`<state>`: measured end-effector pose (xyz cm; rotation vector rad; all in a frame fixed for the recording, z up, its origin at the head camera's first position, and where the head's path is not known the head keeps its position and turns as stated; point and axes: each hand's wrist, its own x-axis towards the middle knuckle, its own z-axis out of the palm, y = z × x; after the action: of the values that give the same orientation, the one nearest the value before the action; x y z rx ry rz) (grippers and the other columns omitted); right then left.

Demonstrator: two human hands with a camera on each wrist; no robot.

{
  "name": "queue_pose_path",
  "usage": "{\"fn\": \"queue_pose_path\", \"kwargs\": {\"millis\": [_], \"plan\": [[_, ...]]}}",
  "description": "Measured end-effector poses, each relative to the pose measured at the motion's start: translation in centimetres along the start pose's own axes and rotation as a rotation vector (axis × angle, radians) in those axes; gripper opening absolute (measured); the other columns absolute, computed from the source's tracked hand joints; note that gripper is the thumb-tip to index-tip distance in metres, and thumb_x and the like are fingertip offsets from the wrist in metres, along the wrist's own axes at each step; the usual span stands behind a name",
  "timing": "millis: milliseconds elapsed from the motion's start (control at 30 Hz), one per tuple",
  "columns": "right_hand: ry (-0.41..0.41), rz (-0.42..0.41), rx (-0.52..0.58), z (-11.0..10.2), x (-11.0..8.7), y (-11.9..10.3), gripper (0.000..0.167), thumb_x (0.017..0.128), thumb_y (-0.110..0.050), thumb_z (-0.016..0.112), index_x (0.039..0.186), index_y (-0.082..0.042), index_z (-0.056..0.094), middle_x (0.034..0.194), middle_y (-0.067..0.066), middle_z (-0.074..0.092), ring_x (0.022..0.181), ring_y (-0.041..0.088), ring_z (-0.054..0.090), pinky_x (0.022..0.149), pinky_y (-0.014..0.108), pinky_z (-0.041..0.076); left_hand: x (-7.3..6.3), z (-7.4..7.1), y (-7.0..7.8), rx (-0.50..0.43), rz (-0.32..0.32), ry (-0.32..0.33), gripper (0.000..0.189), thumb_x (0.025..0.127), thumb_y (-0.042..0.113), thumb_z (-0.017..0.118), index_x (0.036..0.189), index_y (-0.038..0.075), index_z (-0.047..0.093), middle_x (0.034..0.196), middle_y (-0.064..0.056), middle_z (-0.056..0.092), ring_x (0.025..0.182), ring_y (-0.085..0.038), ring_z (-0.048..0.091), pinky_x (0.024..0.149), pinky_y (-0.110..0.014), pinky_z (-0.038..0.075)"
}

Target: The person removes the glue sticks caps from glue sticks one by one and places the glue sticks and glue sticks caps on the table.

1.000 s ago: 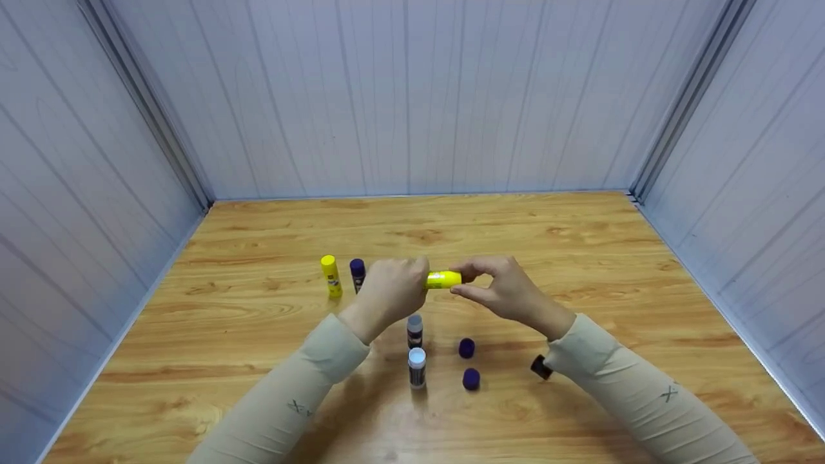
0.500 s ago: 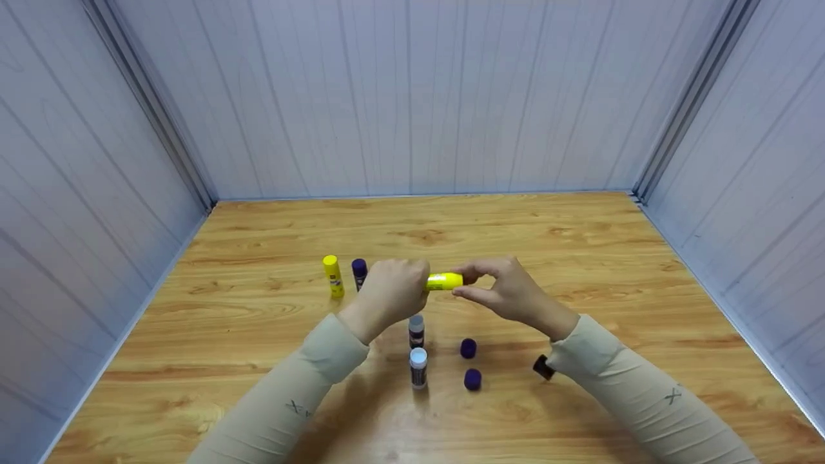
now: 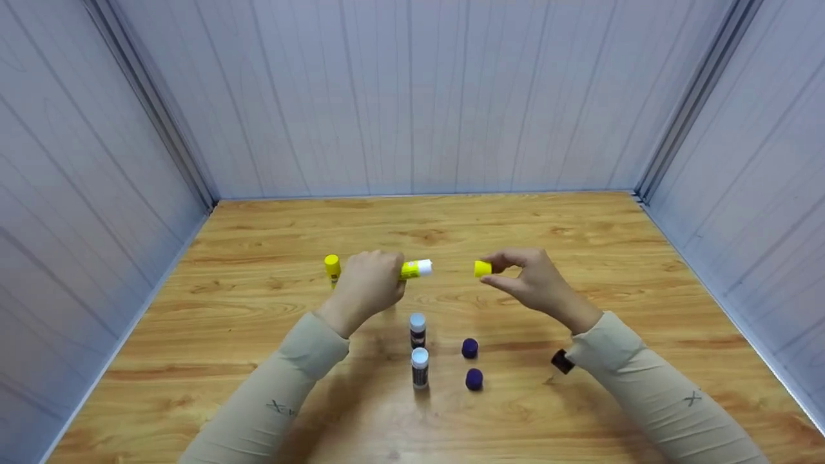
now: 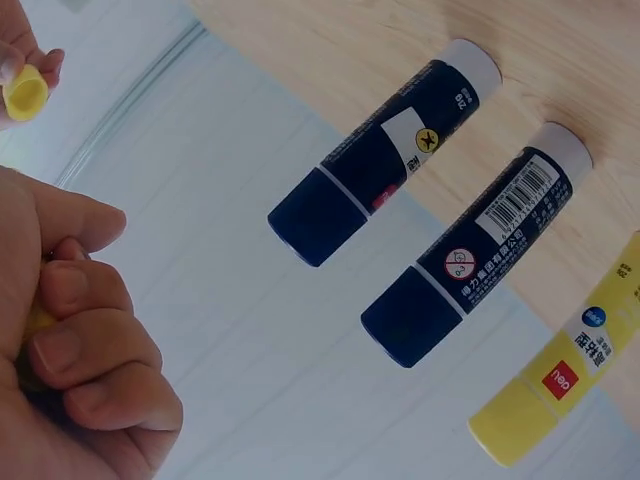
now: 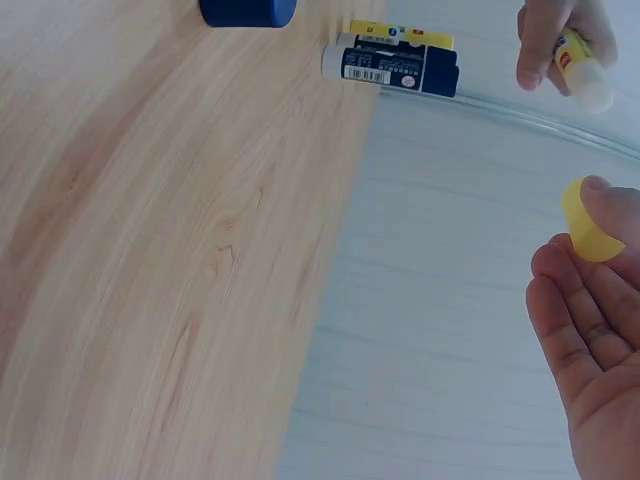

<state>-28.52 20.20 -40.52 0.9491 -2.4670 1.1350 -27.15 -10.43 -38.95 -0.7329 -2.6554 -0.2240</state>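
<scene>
My left hand (image 3: 367, 283) grips a yellow glue stick (image 3: 410, 269) by its body, its bare white end pointing right. Across a gap, my right hand (image 3: 532, 280) pinches the yellow cap (image 3: 483, 269) between thumb and fingers, both hands above the table. The right wrist view shows the hollow-looking cap (image 5: 590, 222) apart from the glue stick (image 5: 580, 70). Just beyond the left hand a capped yellow glue stick (image 3: 332, 265) stands upright. Two navy capped glue sticks (image 4: 390, 150) (image 4: 478, 245) stand beside it in the left wrist view, hidden behind the hand from the head.
Two uncapped glue sticks (image 3: 417, 328) (image 3: 420, 370) stand on the wooden table (image 3: 425, 225) below the hands. Two purple caps (image 3: 470, 348) (image 3: 474, 379) sit to their right. Another dark cap (image 3: 562, 361) lies by the right sleeve. Pale panels (image 3: 412, 96) enclose the table's back and sides.
The yellow cap has come off the glue stick. My left hand has moved left with the stick, and my right hand has moved right with the cap.
</scene>
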Motion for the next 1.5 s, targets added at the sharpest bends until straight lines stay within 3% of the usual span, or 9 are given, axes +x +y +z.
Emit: {"fn": "queue_pose_path", "kwargs": {"millis": [133,300,367,467,633,833,1133,1333,1500], "plan": [[-0.062,-0.008,0.008,0.0,0.1,0.3,0.027,0.099,-0.009,0.081,0.124,0.000,0.078,0.110,0.013,0.082,0.094,0.025,0.077,0.085,0.038,0.064,0.1,0.0,-0.2,-0.080,0.003,0.025,0.013,0.093,0.003,0.074,0.084,0.004,0.065,0.069,-0.006,0.058,0.058,-0.015,0.041,0.050,-0.035,0.045],[-0.162,-0.025,-0.028,0.5,0.3,0.5,0.032,0.104,-0.011,0.074,0.133,0.003,0.074,0.117,0.014,0.080,0.099,0.027,0.074,0.089,0.050,0.063,0.2,0.2,-0.4,-0.166,-0.045,0.000,0.028,0.096,0.004,0.071,0.076,0.010,0.052,0.065,0.002,0.038,0.058,-0.014,0.033,0.052,-0.030,0.029],[-0.208,-0.024,-0.043,0.8,0.2,0.6,0.035,0.106,-0.011,0.070,0.138,0.003,0.071,0.118,0.013,0.078,0.100,0.026,0.072,0.090,0.051,0.062,0.3,0.3,-0.4,-0.200,-0.071,-0.011,0.028,0.098,0.006,0.070,0.077,0.010,0.053,0.065,0.001,0.039,0.057,-0.013,0.034,0.052,-0.030,0.030],[-0.264,-0.023,-0.057,1.2,0.2,0.8,0.036,0.107,-0.010,0.068,0.141,0.002,0.069,0.118,0.013,0.076,0.104,0.027,0.072,0.093,0.051,0.062,0.3,0.3,-0.2,-0.265,-0.111,-0.002,0.023,0.102,0.011,0.070,0.081,0.008,0.062,0.067,-0.003,0.054,0.058,-0.014,0.042,0.055,-0.033,0.040],[-0.318,0.001,-0.091,2.0,0.1,0.9,0.033,0.102,-0.005,0.074,0.134,0.003,0.071,0.118,0.016,0.078,0.106,0.031,0.075,0.094,0.053,0.063,0.5,0.2,0.0,-0.380,-0.159,0.036,0.024,0.106,0.023,0.072,0.091,0.005,0.070,0.079,-0.011,0.072,0.062,-0.017,0.055,0.064,-0.039,0.056],[-0.411,0.091,-0.119,2.7,0.3,0.9,0.025,0.099,-0.005,0.078,0.123,0.001,0.076,0.116,0.015,0.080,0.107,0.031,0.076,0.096,0.053,0.063,0.7,0.3,0.0,-0.508,-0.194,0.055,0.031,0.106,0.039,0.072,0.100,0.008,0.069,0.079,-0.005,0.065,0.064,-0.016,0.053,0.061,-0.032,0.046],[-0.508,0.101,-0.194,3.8,0.5,1.7,0.026,0.096,-0.003,0.079,0.122,0.001,0.079,0.120,0.016,0.080,0.107,0.031,0.075,0.095,0.050,0.063,0.7,0.8,0.2,-0.625,-0.163,0.075,0.033,0.107,0.042,0.070,0.112,0.010,0.071,0.080,-0.004,0.063,0.065,-0.015,0.053,0.059,-0.029,0.044],[-0.530,0.136,-0.223,4.3,0.5,2.3,0.024,0.097,-0.004,0.078,0.120,-0.001,0.080,0.116,0.013,0.081,0.104,0.025,0.074,0.095,0.050,0.062,0.7,0.8,0.1,-0.651,-0.157,0.048,0.035,0.111,0.043,0.063,0.111,0.009,0.064,0.078,-0.003,0.058,0.062,-0.014,0.051,0.058,-0.028,0.044],[-0.554,0.208,-0.223,4.6,0.7,2.4,0.023,0.098,-0.005,0.077,0.121,-0.002,0.080,0.116,0.012,0.081,0.105,0.024,0.073,0.097,0.050,0.062,0.6,0.7,0.2,-0.680,-0.170,-0.005,0.041,0.114,0.045,0.054,0.133,0.009,0.061,0.084,-0.006,0.060,0.066,-0.016,0.054,0.061,-0.030,0.047]]}}
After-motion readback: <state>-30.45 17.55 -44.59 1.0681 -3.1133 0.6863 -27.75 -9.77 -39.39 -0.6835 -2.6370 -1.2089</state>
